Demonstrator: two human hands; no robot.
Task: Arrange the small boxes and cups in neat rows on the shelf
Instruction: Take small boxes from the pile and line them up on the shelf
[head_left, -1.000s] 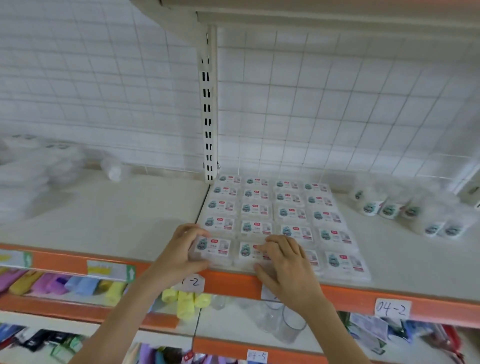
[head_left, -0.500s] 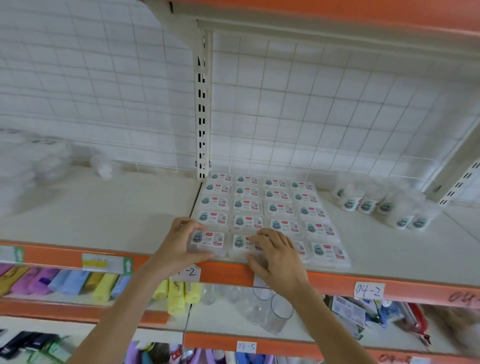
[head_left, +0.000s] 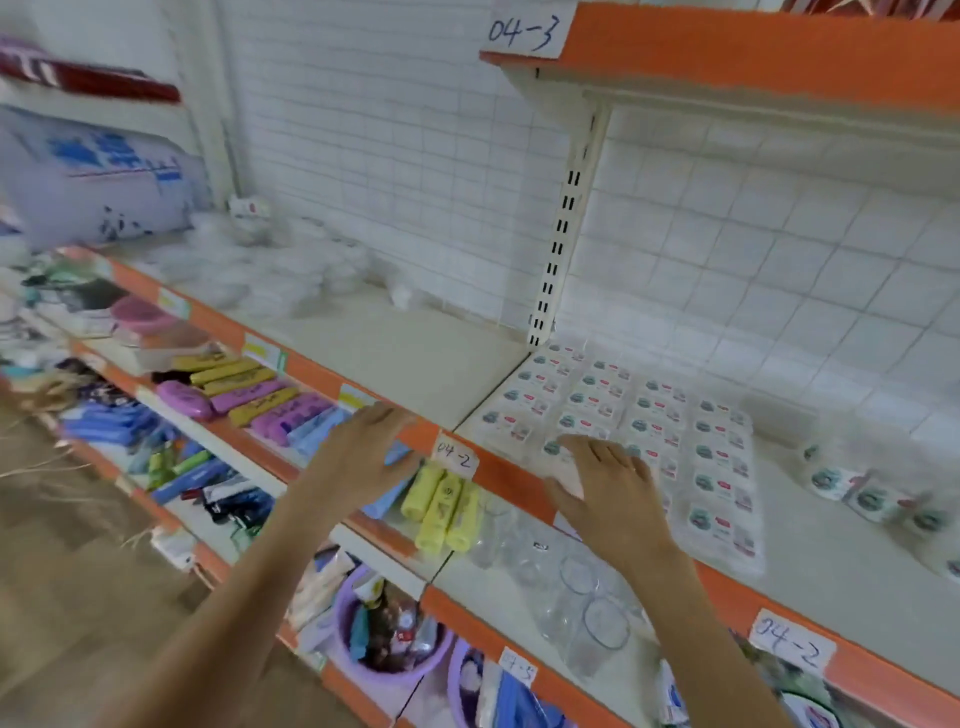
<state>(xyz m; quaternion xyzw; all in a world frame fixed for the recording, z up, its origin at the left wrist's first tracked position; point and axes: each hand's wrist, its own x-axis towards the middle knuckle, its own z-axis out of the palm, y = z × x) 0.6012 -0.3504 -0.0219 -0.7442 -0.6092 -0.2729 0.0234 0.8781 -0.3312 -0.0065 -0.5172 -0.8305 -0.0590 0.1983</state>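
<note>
Several small clear boxes (head_left: 654, 415) with green and red labels lie in neat rows on the white shelf (head_left: 415, 358), just right of the upright. Small labelled cups (head_left: 852, 483) lie bunched at the right. My left hand (head_left: 363, 452) hovers flat at the shelf's orange front edge (head_left: 514, 478), left of the boxes, holding nothing. My right hand (head_left: 608, 483) is spread open over the front-row boxes, covering some of them. More clear wrapped goods (head_left: 260, 270) are piled on the same shelf far left.
An upper shelf (head_left: 727, 52) tagged 04-3 overhangs at the right. Below are yellow and purple cases (head_left: 244, 389), yellow tubes (head_left: 441, 509), clear glasses (head_left: 582, 597) and purple tubs (head_left: 384, 634). A white wire grid backs the shelf.
The view has swung left and is blurred. My left hand came off the front-left box and moved left to the shelf edge. My right hand lifted and spread its fingers.
</note>
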